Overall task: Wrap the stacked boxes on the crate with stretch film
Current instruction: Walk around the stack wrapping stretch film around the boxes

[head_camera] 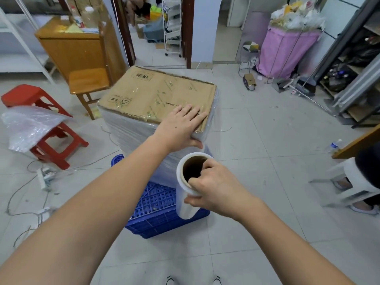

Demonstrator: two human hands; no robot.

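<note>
A stack of cardboard boxes [152, 93] stands on a blue plastic crate [158, 208], its sides covered in layers of cloudy stretch film [127, 132]. My left hand [181, 124] lies flat on the near right corner of the top box, fingers straight, thumb down over the wrapped edge. My right hand [213, 188] grips an upright roll of stretch film [186, 194] at its top, fingers hooked into the cardboard core, just right of the stack's near corner. A strip of film runs from the roll to that corner.
Red stools [39, 128] with bubble wrap [30, 124] stand to the left, near a wooden chair [88, 81] and cabinet. Cables and a power strip [42, 177] trail on the floor at left. A seated person's feet [353, 196] are at right, and metal shelving [349, 68] beyond.
</note>
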